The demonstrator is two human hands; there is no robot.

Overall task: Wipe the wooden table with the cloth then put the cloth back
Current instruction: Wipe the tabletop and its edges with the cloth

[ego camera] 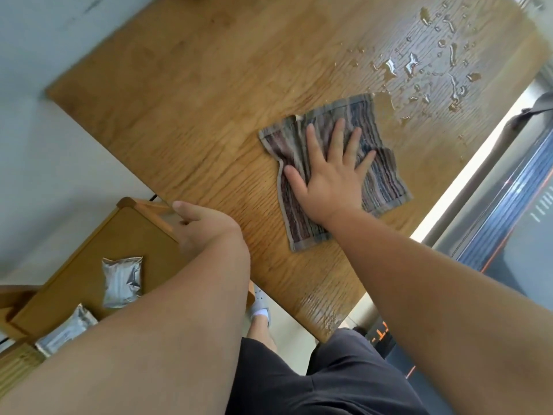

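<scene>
1. Both arms are bare from the hands up to the edge of view; no sleeve, watch, bracelet or ring shows on either.
2. The left hand (203,226) and the right hand (332,178) wear no gloves; the nails are short and unpainted.
3. Dark charcoal shorts (329,378) of plain, smooth cloth cover the thighs.
4. One foot shows below, in a white sock (259,313) and a light grey perforated clog-type slipper (258,295).

The right hand (332,181) hides the middle of the cloth (386,187).
</scene>
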